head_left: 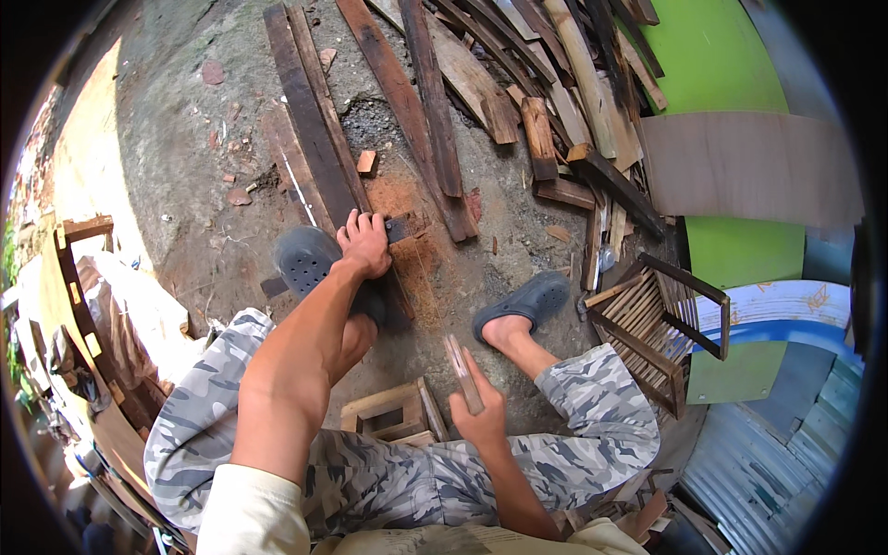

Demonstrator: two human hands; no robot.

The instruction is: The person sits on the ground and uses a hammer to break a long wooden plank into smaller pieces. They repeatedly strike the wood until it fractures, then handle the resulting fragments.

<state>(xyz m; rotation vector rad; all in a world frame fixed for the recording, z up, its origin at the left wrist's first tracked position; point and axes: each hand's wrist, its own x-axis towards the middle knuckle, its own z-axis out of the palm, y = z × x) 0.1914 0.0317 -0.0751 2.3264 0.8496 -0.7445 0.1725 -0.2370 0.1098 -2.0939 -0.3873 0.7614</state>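
My left hand [366, 245] presses down with bent fingers on a short dark wood strip [403, 228] lying crosswise. The end of a long dark plank [319, 153] is right beside those fingers. My left foot, in a dark clog [303, 263], stands against the hand, and part of the strip is hidden beneath it. Between my knees, my right hand [481, 421] is closed around a short, narrow wooden piece [463, 372] that points up and away from me. Its lower end is hidden in the palm.
Orange sawdust [421, 254] and a small wood block [367, 162] lie on the rough ground. Long boards [435, 102] pile up ahead and to the right. A slatted wooden frame [647, 324] stands right of my other clog [535, 302]. A small wooden frame [384, 404] sits below my legs.
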